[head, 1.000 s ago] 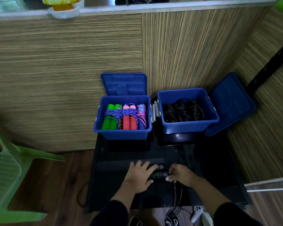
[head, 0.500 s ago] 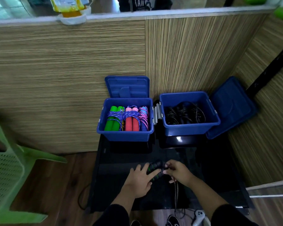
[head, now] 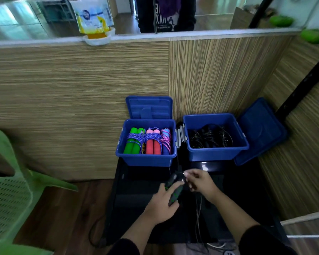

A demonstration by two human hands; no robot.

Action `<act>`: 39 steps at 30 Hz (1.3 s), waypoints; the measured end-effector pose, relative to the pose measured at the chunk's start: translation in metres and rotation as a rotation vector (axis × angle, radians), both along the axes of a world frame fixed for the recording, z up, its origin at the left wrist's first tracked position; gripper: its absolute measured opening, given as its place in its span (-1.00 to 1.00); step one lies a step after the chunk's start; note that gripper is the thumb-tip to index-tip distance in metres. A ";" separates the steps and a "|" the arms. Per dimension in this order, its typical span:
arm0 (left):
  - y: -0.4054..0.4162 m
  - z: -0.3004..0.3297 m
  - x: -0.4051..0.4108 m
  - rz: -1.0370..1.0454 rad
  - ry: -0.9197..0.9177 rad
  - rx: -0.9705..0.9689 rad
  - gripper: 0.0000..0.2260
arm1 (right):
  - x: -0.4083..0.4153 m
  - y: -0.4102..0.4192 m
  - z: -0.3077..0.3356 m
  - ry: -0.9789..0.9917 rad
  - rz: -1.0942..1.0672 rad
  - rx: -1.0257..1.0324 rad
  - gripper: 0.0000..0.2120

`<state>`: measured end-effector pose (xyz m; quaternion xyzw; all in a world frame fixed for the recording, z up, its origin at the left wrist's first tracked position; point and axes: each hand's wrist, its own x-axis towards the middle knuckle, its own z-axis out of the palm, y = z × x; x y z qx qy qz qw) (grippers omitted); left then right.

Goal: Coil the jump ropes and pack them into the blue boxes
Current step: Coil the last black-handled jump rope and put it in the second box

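— Jump rope handles (head: 174, 188), black with green marks, are seen in the head view, gripped side by side in the left hand (head: 161, 205) just in front of the left blue box (head: 145, 160). What is being done by the right hand (head: 201, 183)?

— Its fingertips are pinched on what appears to be the thin cord at the handles' far end; the exact contact is blurred. The loose cord (head: 198, 218) is seen trailing toward the person over the dark table (head: 133, 196).

— Which box is meant for it?

— Judging by contents, the right blue box (head: 216, 153), beside the left one, where black ropes are already piled; coloured ropes (head: 148, 140) are packed in the left box.

— How is the coiling best done?

— The handles should probably be kept parallel and firmly held, the cord drawn taut and laid in even turns, so no slack is left to snag.
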<state>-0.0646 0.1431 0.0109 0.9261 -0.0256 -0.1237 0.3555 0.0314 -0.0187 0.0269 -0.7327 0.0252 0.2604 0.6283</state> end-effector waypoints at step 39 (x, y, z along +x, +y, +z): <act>0.142 0.120 0.080 0.384 -0.527 -0.043 -0.58 | 0.004 0.027 0.110 -0.603 0.520 -0.351 -0.80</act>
